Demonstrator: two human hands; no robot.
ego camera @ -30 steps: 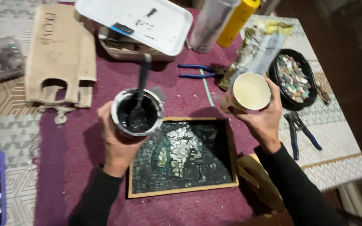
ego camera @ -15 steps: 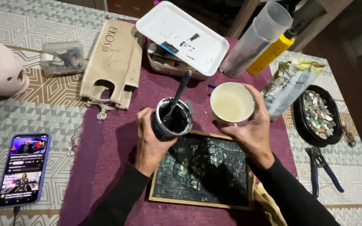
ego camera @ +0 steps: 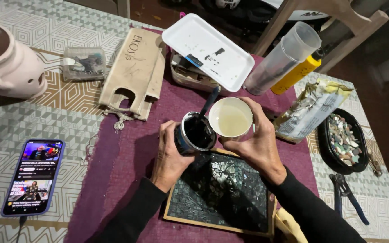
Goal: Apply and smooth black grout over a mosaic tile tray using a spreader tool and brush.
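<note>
- Holding two small containers side by side over the purple cloth (ego camera: 127, 148), I have them close enough that their rims touch or nearly touch.
- My left hand (ego camera: 169, 155) is wrapped around a dark tin (ego camera: 196, 132) of black paste, fingers curled tight on its wall; a dark stirring stick (ego camera: 210, 101) stands tilted in it.
- My right hand (ego camera: 257, 144) is clasped round a white cup (ego camera: 230, 118) holding a pale, cloudy liquid, thumb on the near side and fingers on the far side.
- Both containers hang just above the far edge of a framed mosaic panel (ego camera: 221, 191), dark with pale shards, lying flat on the cloth.
- Beyond them sits a white tray (ego camera: 208, 49) on a box, with a clear tumbler (ego camera: 282, 56) and a yellow bottle (ego camera: 296, 74) beside it.
- At my right, a black dish of stone chips (ego camera: 343, 139) and blue-handled nippers (ego camera: 347, 195).
- At my left, a phone (ego camera: 34, 175) with its screen lit lies on the patterned surface (ego camera: 5, 121).
</note>
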